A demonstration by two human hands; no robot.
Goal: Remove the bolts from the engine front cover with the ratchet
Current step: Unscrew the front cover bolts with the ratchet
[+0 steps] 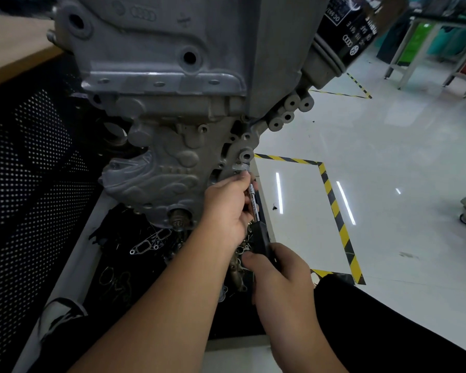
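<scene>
The ratchet [254, 208] points up along the right edge of the gray engine front cover [162, 173], with its head at the cover's edge. The left hand [229, 208] wraps its fingers [241, 180] around the shiny top of the ratchet. The right hand [277, 275] grips the black handle lower down. A black oil filter [345, 30] sticks out above.

The grey cast-metal engine front cover [162, 168] stands left of the chrome, black-handled ratchet [256, 211]. The left hand [226, 208] sits near the ratchet's head, the right hand [277, 275] lower on its handle. Loose metal gaskets [151, 243] lie below the cover.
</scene>
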